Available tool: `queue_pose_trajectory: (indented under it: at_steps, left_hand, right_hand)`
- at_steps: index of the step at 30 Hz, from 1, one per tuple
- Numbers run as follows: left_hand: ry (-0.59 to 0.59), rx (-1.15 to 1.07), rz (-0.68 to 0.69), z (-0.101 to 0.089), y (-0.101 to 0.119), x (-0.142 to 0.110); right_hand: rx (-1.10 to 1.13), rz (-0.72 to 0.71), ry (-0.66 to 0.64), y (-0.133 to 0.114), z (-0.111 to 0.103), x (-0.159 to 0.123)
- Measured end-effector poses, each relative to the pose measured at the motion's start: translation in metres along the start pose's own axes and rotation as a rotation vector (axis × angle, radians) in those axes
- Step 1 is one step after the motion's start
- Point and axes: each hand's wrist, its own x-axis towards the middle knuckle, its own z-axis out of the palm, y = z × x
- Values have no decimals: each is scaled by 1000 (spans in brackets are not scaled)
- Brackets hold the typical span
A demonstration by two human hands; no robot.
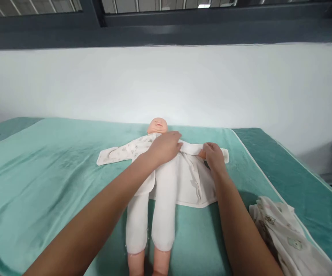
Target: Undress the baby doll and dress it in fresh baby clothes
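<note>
Bare forearms (94,218) reach over the green-covered counter (48,184) from its near edge. From where I stand, the right hand (214,155) has its fingers closed on the plain white sleeve (191,148) stretched toward the counter's right edge. The left hand (166,147) lies across the chest of the doll (166,191), fingers at the sleeve's inner end; whether they grip it, I can't tell. The doll lies on its back mid-counter, head by the far edge, white-covered legs toward the near one. Its jacket (194,182) is open, one panel spread beside the torso, the other printed sleeve (120,153) pointing left. Printed clothing (286,234) sits bunched by the near right corner. Beyond the far edge rises a white wall (166,84).
</note>
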Motion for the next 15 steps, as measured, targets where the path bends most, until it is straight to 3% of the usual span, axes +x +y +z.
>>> queue_pose_trajectory:
  at_steps: [5, 10, 12, 15]
  left_hand:
    - [-375, 216, 227, 31, 41, 39]
    - [-379, 349, 263, 51, 52, 61]
    - [-354, 373, 282, 47, 47, 63]
    - [-293, 411, 315, 35, 40, 60]
  right_hand:
    - [159, 14, 36, 0, 5, 2]
    - [523, -62, 51, -11, -11, 3]
    - [366, -83, 6, -9, -17, 6]
    - [-96, -142, -119, -1, -18, 10]
